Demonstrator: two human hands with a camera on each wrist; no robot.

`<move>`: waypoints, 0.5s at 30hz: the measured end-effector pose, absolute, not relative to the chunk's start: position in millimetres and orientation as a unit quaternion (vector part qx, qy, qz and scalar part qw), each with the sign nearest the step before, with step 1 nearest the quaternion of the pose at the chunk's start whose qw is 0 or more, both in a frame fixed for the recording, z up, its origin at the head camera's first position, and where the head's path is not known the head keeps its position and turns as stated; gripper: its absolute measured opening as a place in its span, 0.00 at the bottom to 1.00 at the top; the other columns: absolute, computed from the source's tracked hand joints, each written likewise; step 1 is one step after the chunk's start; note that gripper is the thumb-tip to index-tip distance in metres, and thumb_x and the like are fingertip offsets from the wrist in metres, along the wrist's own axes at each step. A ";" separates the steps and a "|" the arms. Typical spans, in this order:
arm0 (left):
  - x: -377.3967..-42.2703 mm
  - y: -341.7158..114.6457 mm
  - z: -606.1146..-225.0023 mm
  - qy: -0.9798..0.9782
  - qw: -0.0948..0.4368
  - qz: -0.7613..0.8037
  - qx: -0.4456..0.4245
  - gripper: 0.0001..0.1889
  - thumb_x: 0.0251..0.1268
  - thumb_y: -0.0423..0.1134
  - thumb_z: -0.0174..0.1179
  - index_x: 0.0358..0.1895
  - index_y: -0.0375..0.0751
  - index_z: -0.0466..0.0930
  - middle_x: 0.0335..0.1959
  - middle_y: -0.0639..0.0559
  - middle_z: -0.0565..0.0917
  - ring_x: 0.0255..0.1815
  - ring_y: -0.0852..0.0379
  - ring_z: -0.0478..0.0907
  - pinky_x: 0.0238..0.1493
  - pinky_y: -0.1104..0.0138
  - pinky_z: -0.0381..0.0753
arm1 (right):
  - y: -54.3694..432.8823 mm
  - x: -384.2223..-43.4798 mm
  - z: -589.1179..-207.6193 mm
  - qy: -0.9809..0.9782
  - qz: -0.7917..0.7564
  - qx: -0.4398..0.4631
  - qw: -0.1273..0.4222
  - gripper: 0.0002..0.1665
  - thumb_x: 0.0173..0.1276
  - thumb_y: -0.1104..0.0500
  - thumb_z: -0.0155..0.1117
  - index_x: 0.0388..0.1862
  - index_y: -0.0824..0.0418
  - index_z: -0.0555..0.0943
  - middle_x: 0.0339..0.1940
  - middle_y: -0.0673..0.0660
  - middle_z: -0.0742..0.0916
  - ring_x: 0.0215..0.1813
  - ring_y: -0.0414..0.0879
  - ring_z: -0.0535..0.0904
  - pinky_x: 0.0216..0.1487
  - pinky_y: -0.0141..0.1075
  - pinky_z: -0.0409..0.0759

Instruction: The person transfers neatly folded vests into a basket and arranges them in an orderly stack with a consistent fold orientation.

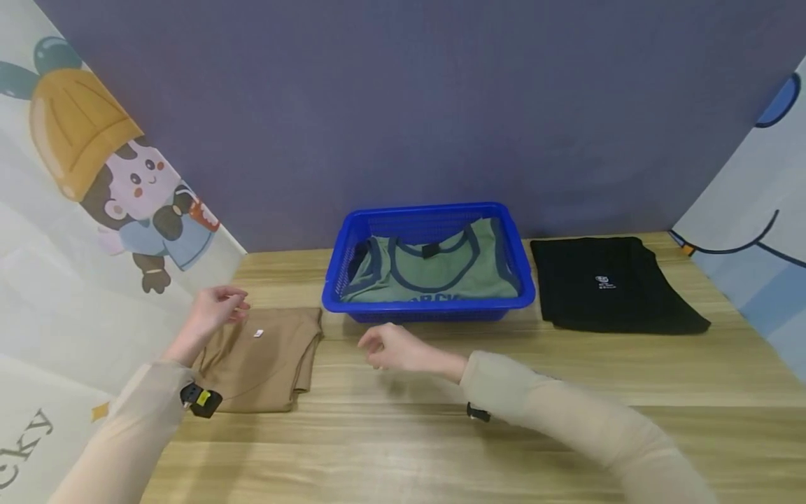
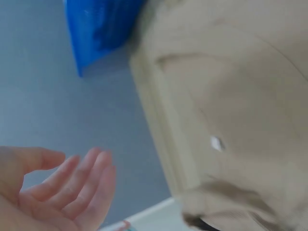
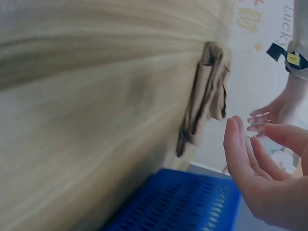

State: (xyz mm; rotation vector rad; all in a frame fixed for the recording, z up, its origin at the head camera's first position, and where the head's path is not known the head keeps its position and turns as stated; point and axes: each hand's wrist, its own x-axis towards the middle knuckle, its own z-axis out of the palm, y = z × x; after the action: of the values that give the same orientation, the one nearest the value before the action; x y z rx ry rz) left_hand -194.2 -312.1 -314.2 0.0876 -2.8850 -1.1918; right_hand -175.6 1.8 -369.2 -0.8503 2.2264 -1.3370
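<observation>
A folded brown garment (image 1: 267,364) with a small white label lies at the left of the table. My left hand (image 1: 217,311) hovers over its far left corner, fingers loosely bent and holding nothing. In the left wrist view, that hand (image 2: 67,192) shows its palm, with the brown cloth (image 2: 250,106) beside it. My right hand (image 1: 395,348) is in the air in front of the blue basket (image 1: 428,305), between it and the brown garment. Its fingers (image 3: 236,149) are loosely curved around nothing. A green tank top (image 1: 441,269) with dark trim lies inside the basket.
To the right of the basket, a folded black garment (image 1: 611,283) with a small white print lies on the wooden table (image 1: 390,448). Behind stands a grey-blue wall panel (image 1: 441,105). A white sheet with cartoon prints (image 1: 57,280) borders the left side.
</observation>
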 end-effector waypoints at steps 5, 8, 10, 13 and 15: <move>-194.0 -324.1 -322.5 -0.931 0.020 -0.361 0.038 0.17 0.65 0.30 0.40 0.46 0.13 0.66 0.27 0.37 0.80 0.19 0.69 0.74 0.24 0.72 0.78 | -15.9 -173.9 -383.0 0.820 -0.452 -0.294 0.192 0.14 0.52 0.73 0.56 0.40 0.70 0.78 0.27 0.58 0.83 0.25 0.45 0.78 0.26 0.28 0.76; -194.2 -329.9 -327.3 -0.930 0.018 -0.363 0.048 0.18 0.64 0.30 0.41 0.46 0.12 0.66 0.27 0.35 0.80 0.19 0.70 0.74 0.25 0.72 0.78 | -27.3 -172.2 -387.7 0.828 -0.440 -0.288 0.194 0.14 0.52 0.72 0.57 0.40 0.69 0.79 0.26 0.57 0.82 0.23 0.43 0.77 0.24 0.26 0.74; -195.3 -335.8 -331.7 -0.931 0.016 -0.361 0.058 0.18 0.63 0.30 0.41 0.46 0.12 0.66 0.28 0.34 0.80 0.20 0.70 0.74 0.25 0.72 0.79 | -34.5 -171.0 -390.1 0.824 -0.448 -0.278 0.207 0.15 0.53 0.72 0.57 0.41 0.69 0.78 0.24 0.56 0.82 0.23 0.48 0.78 0.23 0.30 0.77; -195.6 -345.7 -338.2 -0.936 0.019 -0.344 0.072 0.18 0.63 0.30 0.42 0.47 0.12 0.66 0.32 0.30 0.79 0.20 0.68 0.74 0.25 0.70 0.79 | -44.6 -168.9 -392.7 0.814 -0.468 -0.259 0.225 0.16 0.54 0.72 0.57 0.44 0.70 0.77 0.23 0.57 0.81 0.24 0.58 0.80 0.20 0.38 0.78; -194.9 -351.5 -341.3 -0.940 0.021 -0.331 0.080 0.18 0.63 0.31 0.43 0.47 0.13 0.67 0.34 0.28 0.78 0.21 0.64 0.75 0.26 0.68 0.79 | -50.9 -168.7 -395.3 0.812 -0.479 -0.243 0.229 0.17 0.54 0.71 0.57 0.45 0.70 0.76 0.23 0.57 0.81 0.25 0.60 0.80 0.20 0.41 0.78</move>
State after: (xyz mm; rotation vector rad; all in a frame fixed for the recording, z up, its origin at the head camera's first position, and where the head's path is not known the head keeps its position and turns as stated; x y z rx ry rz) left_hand -194.9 -351.5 -341.3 0.2481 -2.9144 -1.0261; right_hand -168.7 -50.9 -395.3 -0.6702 2.2349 -1.3190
